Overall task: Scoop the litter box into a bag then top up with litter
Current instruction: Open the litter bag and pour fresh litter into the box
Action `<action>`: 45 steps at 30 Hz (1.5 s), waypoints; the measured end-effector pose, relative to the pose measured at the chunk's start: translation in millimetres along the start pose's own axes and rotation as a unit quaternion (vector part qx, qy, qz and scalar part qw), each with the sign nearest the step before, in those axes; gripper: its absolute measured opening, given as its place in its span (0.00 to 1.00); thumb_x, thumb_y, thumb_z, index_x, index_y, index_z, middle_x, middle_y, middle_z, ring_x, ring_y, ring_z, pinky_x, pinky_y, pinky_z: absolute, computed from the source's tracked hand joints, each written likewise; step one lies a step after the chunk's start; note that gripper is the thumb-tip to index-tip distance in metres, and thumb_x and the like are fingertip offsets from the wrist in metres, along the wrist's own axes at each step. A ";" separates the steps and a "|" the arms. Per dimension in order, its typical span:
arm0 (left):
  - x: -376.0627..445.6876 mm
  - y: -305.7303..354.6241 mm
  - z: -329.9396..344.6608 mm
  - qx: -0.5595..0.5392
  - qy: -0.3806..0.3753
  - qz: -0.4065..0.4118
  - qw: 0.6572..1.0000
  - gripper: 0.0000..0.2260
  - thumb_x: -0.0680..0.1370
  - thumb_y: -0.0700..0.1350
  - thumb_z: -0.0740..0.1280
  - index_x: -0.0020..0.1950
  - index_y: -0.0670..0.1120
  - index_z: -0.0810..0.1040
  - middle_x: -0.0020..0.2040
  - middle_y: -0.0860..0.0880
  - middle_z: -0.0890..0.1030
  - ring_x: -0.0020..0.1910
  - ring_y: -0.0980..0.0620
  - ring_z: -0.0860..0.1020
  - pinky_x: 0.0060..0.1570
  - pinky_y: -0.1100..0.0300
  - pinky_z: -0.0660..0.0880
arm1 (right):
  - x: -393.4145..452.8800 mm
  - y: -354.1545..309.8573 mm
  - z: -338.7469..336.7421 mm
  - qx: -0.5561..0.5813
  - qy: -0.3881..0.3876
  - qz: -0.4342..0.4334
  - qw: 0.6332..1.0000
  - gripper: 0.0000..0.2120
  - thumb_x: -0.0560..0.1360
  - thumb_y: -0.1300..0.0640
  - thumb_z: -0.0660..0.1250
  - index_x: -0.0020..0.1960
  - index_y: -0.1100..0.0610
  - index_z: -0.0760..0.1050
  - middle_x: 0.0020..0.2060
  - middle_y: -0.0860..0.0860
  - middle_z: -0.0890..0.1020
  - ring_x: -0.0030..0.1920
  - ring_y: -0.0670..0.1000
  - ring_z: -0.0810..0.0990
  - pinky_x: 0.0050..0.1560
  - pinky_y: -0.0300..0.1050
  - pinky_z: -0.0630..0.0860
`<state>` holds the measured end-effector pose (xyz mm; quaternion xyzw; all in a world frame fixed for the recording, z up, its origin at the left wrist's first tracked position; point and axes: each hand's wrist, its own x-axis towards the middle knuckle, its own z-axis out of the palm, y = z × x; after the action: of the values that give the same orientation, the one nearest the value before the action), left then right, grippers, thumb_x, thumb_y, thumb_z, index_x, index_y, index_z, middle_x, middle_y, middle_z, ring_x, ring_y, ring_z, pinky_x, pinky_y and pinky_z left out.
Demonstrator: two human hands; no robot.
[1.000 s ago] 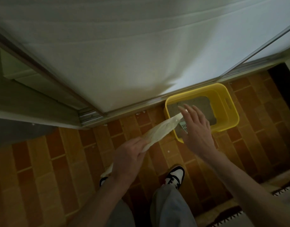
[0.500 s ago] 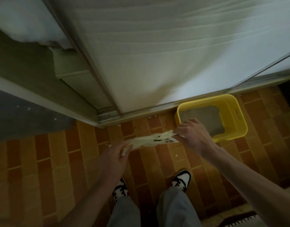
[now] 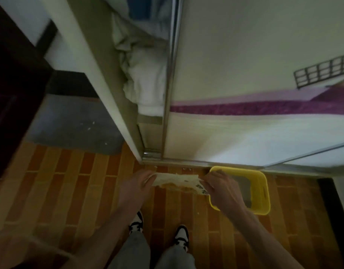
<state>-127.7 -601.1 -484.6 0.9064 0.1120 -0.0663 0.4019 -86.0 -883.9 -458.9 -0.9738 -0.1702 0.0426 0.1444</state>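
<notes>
Pale, crumpled plastic: a bag is stretched flat between two hands in the lower middle of the frame, its long axis running left to right, nearly level. The left hand grips the left end with fingers closed around it. The right hand pinches the right end, where dark print shows but cannot be read. Whether the bag's mouth is open is hard to tell.

Just right of the hands, a yellow box sits on the floor against the foot of a sliding door. Its long axis runs toward and away from the viewer. The right hand and wrist hide its left side; grey litter shows inside, dim and without detail.

The floor is orange brick-pattern tile. At the bottom edge, two legs in grey trousers and black-and-white shoes stand facing up-frame, with forearms cut off by the frame. Upper middle, white bedding sits behind the door's metal frame. The upper left is dark and blurred.
</notes>
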 end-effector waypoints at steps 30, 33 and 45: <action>-217.1 36.2 -423.7 0.271 0.363 0.082 0.888 0.09 0.83 0.50 0.65 0.50 0.47 0.81 0.44 0.53 0.81 0.41 0.53 0.78 0.42 0.55 0.71 | 125.5 -427.3 -247.8 0.012 -0.078 -0.452 0.889 0.14 0.78 0.41 0.66 0.46 0.49 0.84 0.39 0.45 0.84 0.42 0.45 0.79 0.45 0.47 0.77; -228.4 18.5 -464.7 0.306 0.395 0.080 0.862 0.09 0.84 0.49 0.64 0.51 0.47 0.81 0.45 0.52 0.81 0.41 0.52 0.78 0.43 0.53 0.72 | 136.1 -476.8 -244.8 0.037 -0.090 -0.460 0.883 0.15 0.78 0.40 0.66 0.43 0.50 0.83 0.37 0.46 0.82 0.40 0.45 0.79 0.43 0.50 0.78; -264.2 -78.9 -569.8 0.337 0.494 0.020 0.801 0.08 0.82 0.48 0.68 0.47 0.46 0.82 0.41 0.53 0.81 0.38 0.49 0.78 0.41 0.53 0.68 | 154.6 -647.2 -208.3 0.065 -0.115 -0.518 0.845 0.11 0.78 0.43 0.68 0.50 0.47 0.85 0.41 0.40 0.83 0.40 0.40 0.77 0.39 0.34 0.66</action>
<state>-386.0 -165.7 -104.6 0.8966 0.2477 0.3650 -0.0380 -120.1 -303.6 -73.8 -0.7206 -0.6620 0.0842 0.1881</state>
